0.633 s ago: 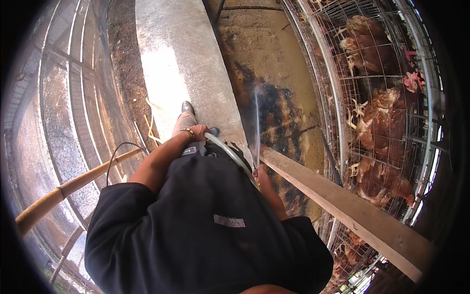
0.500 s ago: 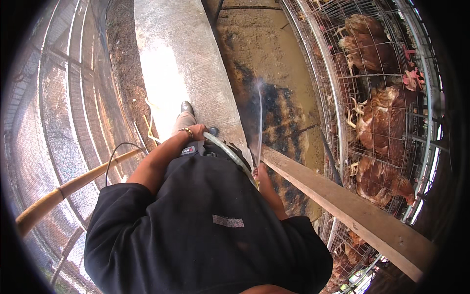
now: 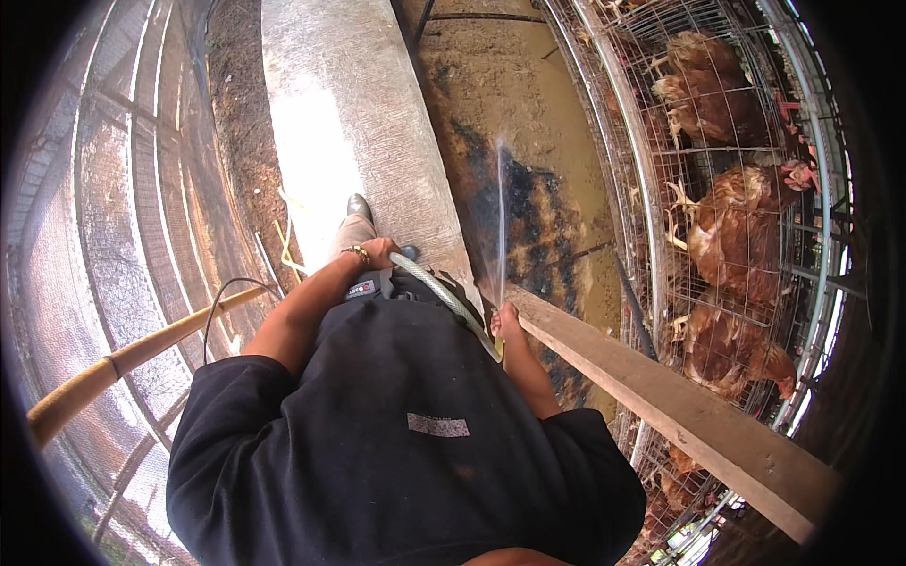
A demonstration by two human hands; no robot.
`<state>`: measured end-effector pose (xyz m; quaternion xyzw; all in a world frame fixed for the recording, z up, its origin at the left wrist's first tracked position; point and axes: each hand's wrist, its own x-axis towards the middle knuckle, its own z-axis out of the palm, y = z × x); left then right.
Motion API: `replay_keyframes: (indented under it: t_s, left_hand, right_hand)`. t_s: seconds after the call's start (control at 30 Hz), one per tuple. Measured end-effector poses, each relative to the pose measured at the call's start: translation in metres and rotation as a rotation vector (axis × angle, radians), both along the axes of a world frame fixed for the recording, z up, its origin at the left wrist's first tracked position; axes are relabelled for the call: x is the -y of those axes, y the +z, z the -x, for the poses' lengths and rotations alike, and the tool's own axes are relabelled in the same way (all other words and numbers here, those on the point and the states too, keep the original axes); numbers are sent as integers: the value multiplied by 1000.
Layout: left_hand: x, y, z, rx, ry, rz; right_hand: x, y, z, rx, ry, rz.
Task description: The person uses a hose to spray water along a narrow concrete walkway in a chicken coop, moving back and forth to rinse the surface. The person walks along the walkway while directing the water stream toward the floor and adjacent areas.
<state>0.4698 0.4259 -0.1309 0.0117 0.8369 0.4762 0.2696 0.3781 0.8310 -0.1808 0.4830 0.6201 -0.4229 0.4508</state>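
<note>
A pale braided hose [image 3: 429,280] runs across the front of my body from one hand to the other. My left hand [image 3: 380,253] is closed around it near my waist. Farther right, my right hand [image 3: 507,322] grips the hose close to its outlet, which the fingers mostly hide. From there a thin jet of water [image 3: 501,212] shoots forward onto the dark, wet patch of muddy ground [image 3: 528,208] beside the walkway.
I stand on a concrete walkway [image 3: 349,75]. Wire cages [image 3: 651,170] with brown hens [image 3: 736,231] line the right side. A wooden beam [image 3: 661,396] slants close by my right hand. To my left are a bamboo pole [image 3: 142,354] and a mesh wall [image 3: 104,217].
My right hand has shifted slightly right and up, and the water jet points a little differently. My left hand stays nearly in place. A hen's head in the cages has moved.
</note>
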Motion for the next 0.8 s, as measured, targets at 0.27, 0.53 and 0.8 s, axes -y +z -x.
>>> replay_keyframes:
  t_s: [0.27,0.53,0.8]
  left_hand:
    - [-15,-23,-12,92,16,38]
    - [-22,-19,-9,103,20,87]
    - [-27,-43,-13,-30,101,29]
  right_hand:
    - [1,22,-9,-127,-6,42]
    - [19,59,-17,-212,155,121]
    - [27,64,6,10,216,64]
